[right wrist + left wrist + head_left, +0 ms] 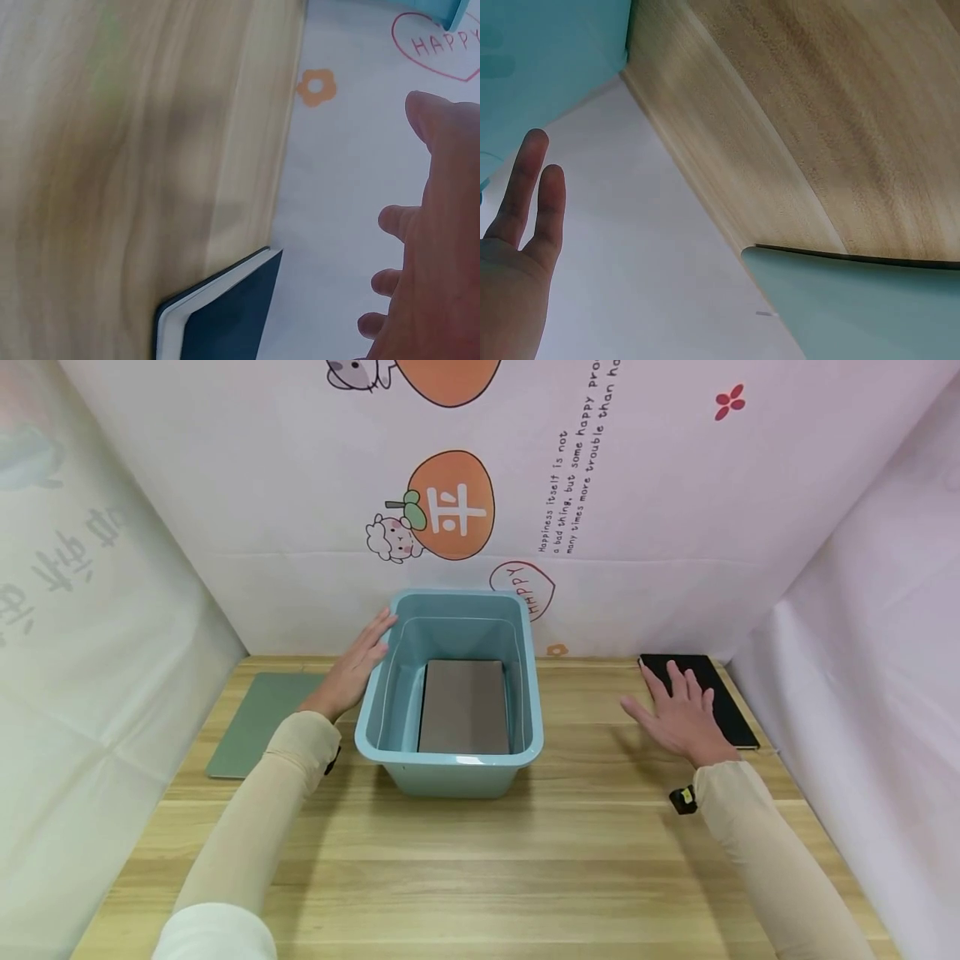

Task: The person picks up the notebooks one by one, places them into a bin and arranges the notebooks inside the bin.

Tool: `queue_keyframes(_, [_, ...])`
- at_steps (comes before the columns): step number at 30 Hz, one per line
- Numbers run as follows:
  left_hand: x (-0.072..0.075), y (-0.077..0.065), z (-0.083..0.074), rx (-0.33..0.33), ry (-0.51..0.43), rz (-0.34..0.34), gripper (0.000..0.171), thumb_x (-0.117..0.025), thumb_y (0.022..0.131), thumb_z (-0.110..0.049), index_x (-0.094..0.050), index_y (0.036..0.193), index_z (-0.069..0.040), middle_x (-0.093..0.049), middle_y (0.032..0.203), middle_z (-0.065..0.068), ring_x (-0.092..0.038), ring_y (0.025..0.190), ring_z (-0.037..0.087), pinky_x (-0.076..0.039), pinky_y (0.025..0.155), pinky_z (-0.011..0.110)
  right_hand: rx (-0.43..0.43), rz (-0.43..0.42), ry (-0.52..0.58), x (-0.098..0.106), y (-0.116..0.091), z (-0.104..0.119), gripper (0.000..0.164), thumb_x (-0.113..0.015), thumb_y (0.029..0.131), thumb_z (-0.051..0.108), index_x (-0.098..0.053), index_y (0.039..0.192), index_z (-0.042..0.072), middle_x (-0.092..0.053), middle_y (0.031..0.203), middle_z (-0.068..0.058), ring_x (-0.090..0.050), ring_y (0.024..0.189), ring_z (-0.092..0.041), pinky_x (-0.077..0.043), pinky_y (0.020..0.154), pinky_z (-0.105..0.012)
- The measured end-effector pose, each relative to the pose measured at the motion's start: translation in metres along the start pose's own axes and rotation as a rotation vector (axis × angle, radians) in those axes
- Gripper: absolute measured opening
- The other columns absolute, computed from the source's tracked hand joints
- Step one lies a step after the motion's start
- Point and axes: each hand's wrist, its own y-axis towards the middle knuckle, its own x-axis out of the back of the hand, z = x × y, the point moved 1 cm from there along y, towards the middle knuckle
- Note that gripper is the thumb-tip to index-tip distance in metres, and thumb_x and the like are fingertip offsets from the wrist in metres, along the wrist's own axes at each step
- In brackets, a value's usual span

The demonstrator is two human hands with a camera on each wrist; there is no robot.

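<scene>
A light-blue plastic bin (456,781) stands mid-table near the back wall, and inside it lies a flat grey-brown book (465,706). My left hand (354,670) is at the bin's left rim, fingers extended along its outer side; the left wrist view shows two straight fingers of that hand (517,277). Spread fingers mark my right hand (684,714), which hovers over a black notebook (723,702) at the back right and holds nothing. In the right wrist view this notebook (232,307) shows white page edges, with the hand (442,240) off to its right.
A flat grey-green rectangular item (262,718) with rounded corners lies left of the bin, partly behind the left forearm. White printed cloth (637,510) walls the wooden table (480,877) at the back and both sides.
</scene>
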Motion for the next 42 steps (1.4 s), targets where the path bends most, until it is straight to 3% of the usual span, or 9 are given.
queue_keyframes(4, [0.003,-0.002,-0.009,0.003,-0.032,0.002,0.053,-0.031,0.112,-0.038,-0.021,0.164,-0.033,-0.005,0.174,-0.012,-0.003,0.162,0.014,-0.009,0.127,0.063,-0.018,0.018,-0.005,-0.005,0.000,-0.011,0.092,-0.029,0.099,0.076,0.002,0.166,0.022,0.021,0.168,-0.026,0.019,0.151,-0.058,0.009,0.113,-0.080])
queue_keyframes(9, [0.009,-0.007,-0.032,0.010,-0.048,0.030,0.054,-0.032,0.112,-0.028,-0.021,0.164,-0.020,-0.006,0.175,0.000,-0.004,0.162,0.023,-0.008,0.127,0.065,-0.040,0.030,-0.001,-0.008,-0.002,-0.021,0.094,-0.028,0.098,0.077,0.002,0.166,0.019,0.019,0.167,-0.029,0.017,0.150,-0.060,0.008,0.113,-0.081])
queue_keyframes(14, [0.011,-0.011,-0.045,0.023,-0.025,0.043,0.055,-0.032,0.112,-0.026,-0.020,0.165,-0.017,-0.005,0.175,0.003,-0.004,0.162,0.027,-0.008,0.126,0.067,-0.066,0.033,0.021,-0.009,-0.005,-0.029,0.095,-0.028,0.098,0.077,0.000,0.166,0.018,0.016,0.167,-0.030,0.016,0.151,-0.059,0.008,0.112,-0.081])
queue_keyframes(22, [0.011,-0.010,-0.043,0.012,-0.031,0.046,0.054,-0.031,0.112,-0.025,-0.020,0.165,-0.018,-0.004,0.175,0.003,-0.003,0.162,0.027,-0.009,0.126,0.065,-0.105,0.057,0.062,-0.014,-0.009,-0.050,0.097,-0.030,0.098,0.077,-0.002,0.166,0.015,0.017,0.166,-0.032,0.015,0.149,-0.061,0.007,0.111,-0.082])
queue_keyframes(29, [-0.001,-0.001,-0.003,-0.007,-0.022,-0.005,0.053,-0.029,0.112,-0.042,-0.020,0.164,-0.035,-0.004,0.173,-0.015,-0.003,0.161,0.011,-0.009,0.127,0.064,-0.129,0.099,0.084,-0.016,-0.012,-0.070,0.097,-0.028,0.098,0.076,0.004,0.165,0.013,0.022,0.164,-0.034,0.018,0.146,-0.066,0.007,0.108,-0.084])
queue_keyframes(36, [0.008,-0.008,-0.033,0.006,-0.036,0.028,0.054,-0.031,0.113,-0.027,-0.021,0.165,-0.018,-0.005,0.175,0.002,-0.003,0.162,0.026,-0.009,0.126,0.066,-0.142,0.118,0.112,-0.019,-0.015,-0.082,0.095,-0.024,0.101,0.074,0.006,0.164,0.010,0.022,0.162,-0.037,0.017,0.143,-0.070,0.005,0.107,-0.085])
queue_keyframes(42, [0.010,-0.011,-0.042,0.009,-0.022,0.040,0.054,-0.031,0.112,-0.026,-0.020,0.165,-0.016,-0.004,0.175,0.004,-0.003,0.162,0.028,-0.009,0.126,0.066,-0.162,0.138,0.117,-0.019,-0.018,-0.091,0.097,-0.023,0.101,0.074,0.007,0.163,0.006,0.024,0.160,-0.039,0.017,0.141,-0.071,0.003,0.107,-0.085])
